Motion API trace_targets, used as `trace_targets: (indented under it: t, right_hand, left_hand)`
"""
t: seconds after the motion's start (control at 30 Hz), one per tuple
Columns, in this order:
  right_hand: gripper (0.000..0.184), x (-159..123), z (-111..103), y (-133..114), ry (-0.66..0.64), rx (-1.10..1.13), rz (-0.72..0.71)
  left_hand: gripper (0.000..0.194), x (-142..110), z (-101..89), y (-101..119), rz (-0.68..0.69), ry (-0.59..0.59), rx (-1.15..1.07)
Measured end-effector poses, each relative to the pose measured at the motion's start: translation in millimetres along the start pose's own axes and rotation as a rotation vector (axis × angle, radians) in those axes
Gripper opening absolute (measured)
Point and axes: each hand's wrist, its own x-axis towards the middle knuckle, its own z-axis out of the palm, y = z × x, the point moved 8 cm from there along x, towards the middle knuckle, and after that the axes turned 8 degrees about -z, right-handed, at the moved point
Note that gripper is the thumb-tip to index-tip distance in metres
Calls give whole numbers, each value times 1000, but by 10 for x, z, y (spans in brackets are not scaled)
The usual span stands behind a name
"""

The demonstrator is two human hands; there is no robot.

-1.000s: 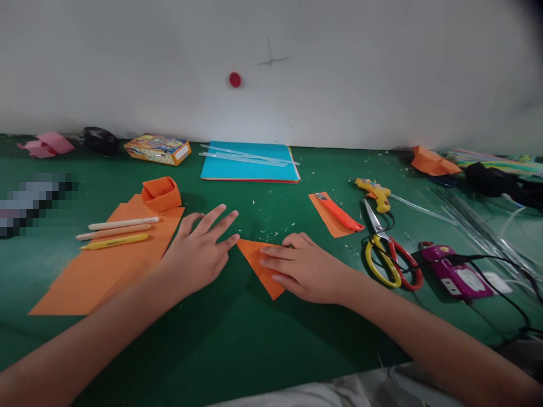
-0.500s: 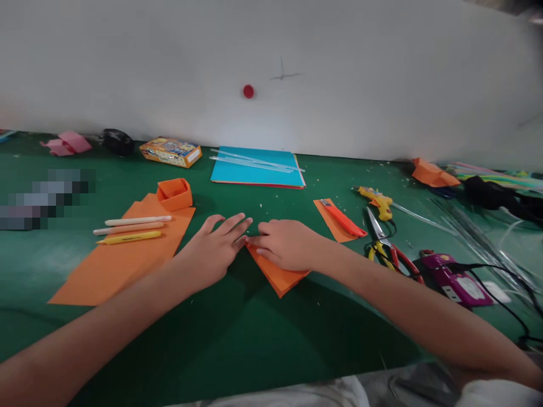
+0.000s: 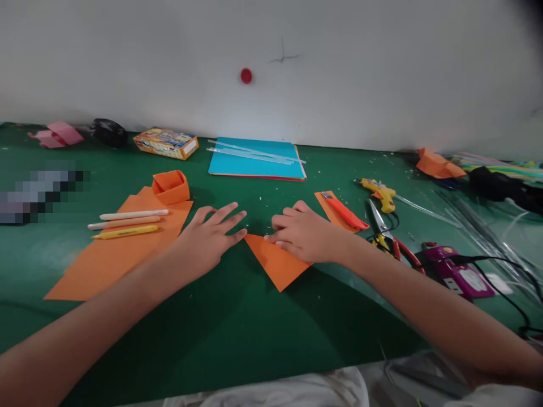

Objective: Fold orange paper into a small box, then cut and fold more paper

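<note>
A folded orange paper triangle (image 3: 275, 262) lies on the green table (image 3: 237, 328) in front of me. My right hand (image 3: 303, 234) rests on its upper right part, fingers curled and pressing down on the paper's top edge. My left hand (image 3: 207, 240) lies flat on the table just left of the triangle, fingers spread, its fingertips near the paper's left corner.
To the left lie a large orange sheet (image 3: 114, 254) with three pen-like sticks (image 3: 127, 222) and a small orange paper box (image 3: 171, 186). A blue paper stack (image 3: 254, 161) sits by the wall. To the right are an orange cutter (image 3: 343, 211), scissors (image 3: 388, 234), a yellow glue gun (image 3: 379, 192) and a purple device (image 3: 456, 275).
My right hand slid along the top edge of the triangle, to the left corner and back right. My left hand stayed flat beside the paper.
</note>
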Motion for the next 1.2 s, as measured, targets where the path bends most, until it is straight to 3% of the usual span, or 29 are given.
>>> trace_targets:
  t: [0.23, 0.47, 0.63, 0.8, 1.03, 1.2]
  right_hand:
    - [38, -315, -39, 23, -13, -24, 49]
    - [37, -611, -12, 96, -11, 117, 142]
    - [39, -977, 30, 176, -1, 187, 196]
    - [42, -1334, 95, 245, -36, 200, 265]
    - [41, -1397, 119, 195, -4, 200, 341]
    - [39, -1438, -20, 152, 112, 159, 364]
  left_hand:
    - [61, 18, 16, 38, 16, -18, 36]
    - [64, 23, 76, -4, -2, -51, 17]
    - [67, 35, 85, -20, -7, -85, 79]
    - [68, 46, 56, -53, -12, -63, 3]
    - [67, 25, 114, -92, 9, -42, 22]
    - [61, 31, 84, -61, 54, -6, -14]
